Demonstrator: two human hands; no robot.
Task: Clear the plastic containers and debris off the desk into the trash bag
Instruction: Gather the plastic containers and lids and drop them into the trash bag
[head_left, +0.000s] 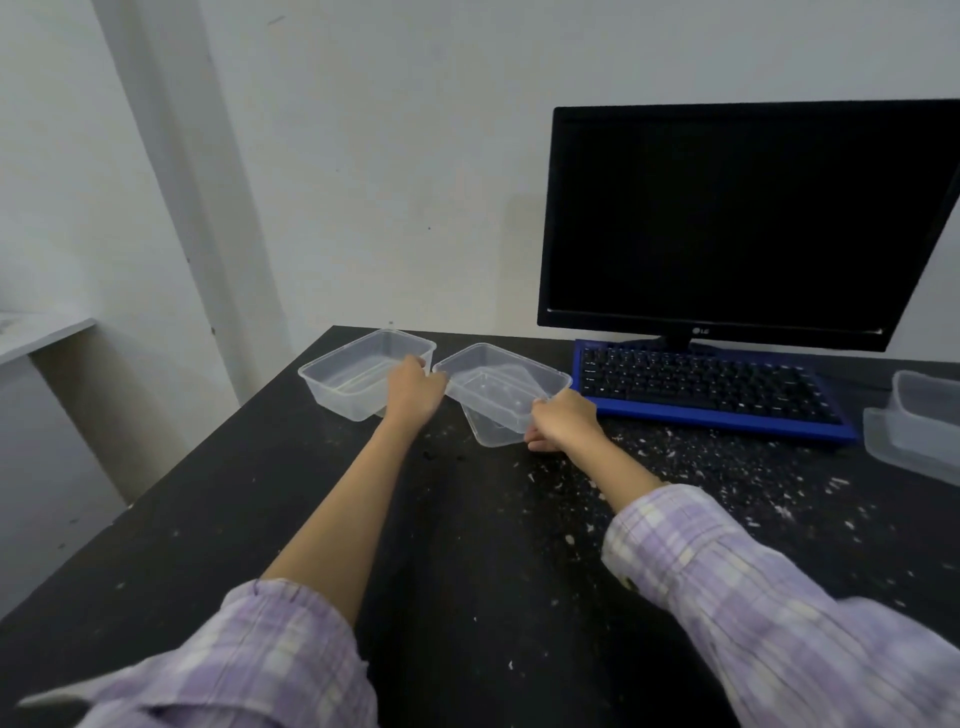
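Gripping the near right corner of the tilted container (503, 387), your right hand (563, 420) is closed on its rim, holding it raised at a slant just left of the blue keyboard (711, 391), with what looks like a second tub or lid (493, 434) beneath it on the desk (457, 571). Your left hand (415, 392) sits between the two tubs; it appears curled at the right end of the left container (363, 371), but you cannot tell whether it has actually clamped the rim. That tub lies farther left of the keyboard, its long axis running from near left to far right. So each hand already has its tub. More containers (917, 428) sit right of the keyboard, nearer your right hand, and white debris (675, 467) lies before the keyboard. No trash bag shows.
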